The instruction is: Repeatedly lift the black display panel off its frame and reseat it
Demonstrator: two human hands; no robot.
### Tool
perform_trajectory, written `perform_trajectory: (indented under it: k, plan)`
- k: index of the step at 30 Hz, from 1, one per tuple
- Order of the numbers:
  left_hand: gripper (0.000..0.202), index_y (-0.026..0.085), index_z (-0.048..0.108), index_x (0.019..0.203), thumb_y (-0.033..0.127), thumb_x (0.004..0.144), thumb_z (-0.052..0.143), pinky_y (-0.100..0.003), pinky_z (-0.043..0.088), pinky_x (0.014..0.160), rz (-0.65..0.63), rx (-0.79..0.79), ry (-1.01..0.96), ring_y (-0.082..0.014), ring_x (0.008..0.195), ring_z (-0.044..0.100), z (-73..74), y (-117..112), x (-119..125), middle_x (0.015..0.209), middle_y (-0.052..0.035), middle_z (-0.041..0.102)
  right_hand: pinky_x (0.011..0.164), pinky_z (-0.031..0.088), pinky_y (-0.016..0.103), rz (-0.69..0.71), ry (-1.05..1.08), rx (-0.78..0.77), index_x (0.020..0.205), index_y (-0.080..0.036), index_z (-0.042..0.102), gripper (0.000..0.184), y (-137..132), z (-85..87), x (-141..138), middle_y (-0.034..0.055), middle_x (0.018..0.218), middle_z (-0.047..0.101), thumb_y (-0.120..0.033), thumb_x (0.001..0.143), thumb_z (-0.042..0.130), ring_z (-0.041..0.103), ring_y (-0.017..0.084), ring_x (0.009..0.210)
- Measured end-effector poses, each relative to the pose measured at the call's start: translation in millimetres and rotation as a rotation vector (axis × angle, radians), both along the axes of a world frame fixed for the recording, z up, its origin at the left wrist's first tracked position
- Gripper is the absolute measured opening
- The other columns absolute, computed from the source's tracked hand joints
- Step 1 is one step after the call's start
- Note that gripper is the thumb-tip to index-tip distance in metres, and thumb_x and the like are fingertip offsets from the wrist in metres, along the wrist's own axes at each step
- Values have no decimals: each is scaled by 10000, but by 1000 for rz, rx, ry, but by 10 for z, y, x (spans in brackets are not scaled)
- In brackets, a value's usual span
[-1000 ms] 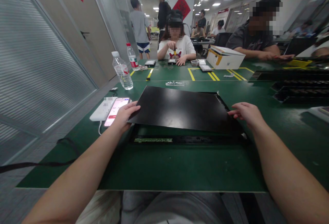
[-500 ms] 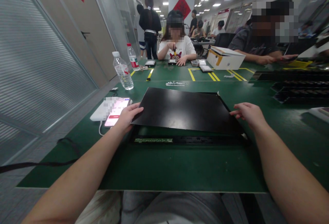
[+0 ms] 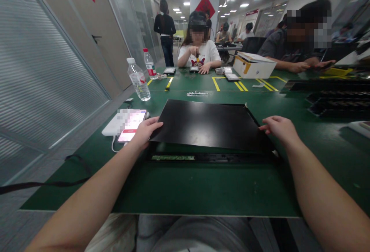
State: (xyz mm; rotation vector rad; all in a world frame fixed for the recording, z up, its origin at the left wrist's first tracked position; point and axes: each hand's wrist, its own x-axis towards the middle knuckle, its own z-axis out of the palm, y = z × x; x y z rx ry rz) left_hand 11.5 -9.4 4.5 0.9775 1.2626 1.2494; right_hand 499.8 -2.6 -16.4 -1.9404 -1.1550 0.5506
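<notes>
A large flat black sheet [image 3: 208, 125] lies tilted over a black tray [image 3: 214, 158] on the green table. The tray's near edge shows a green circuit strip [image 3: 172, 158]. My left hand [image 3: 143, 132] grips the sheet's left edge, fingers curled around it. At the sheet's right edge, my right hand [image 3: 279, 128] holds on with bent fingers. The sheet's near side is raised off the tray.
A phone [image 3: 132, 125] lies on a white power bank [image 3: 114, 125] left of my left hand. Two water bottles [image 3: 138, 79] stand further back. Black trays [image 3: 332, 98] are stacked at right. Two people sit across the table by a white box [image 3: 253, 65].
The black sheet has slid slightly away from me and lowered a little, both hands moving with it. A person in the background has walked away.
</notes>
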Motion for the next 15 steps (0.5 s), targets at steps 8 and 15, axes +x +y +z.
perform_trajectory:
  k: [8, 15]
  plan:
    - [362, 165, 807, 954, 213, 599, 857, -306, 616, 681, 12, -19, 45, -240, 759, 779, 10, -10, -3, 806, -65, 822, 582, 497, 303, -22, -67, -49, 824, -241, 696, 127, -15, 19, -10, 63, 738, 779, -358, 799, 655, 649, 184, 590]
    - [419, 156, 796, 993, 220, 590, 888, -323, 627, 691, -6, -1, 37, -254, 778, 788, -10, -8, -12, 844, -81, 829, 592, 484, 310, -5, -212, -80, 795, -256, 699, 81, -110, 179, -167, 39, 726, 774, -318, 810, 649, 657, 193, 600]
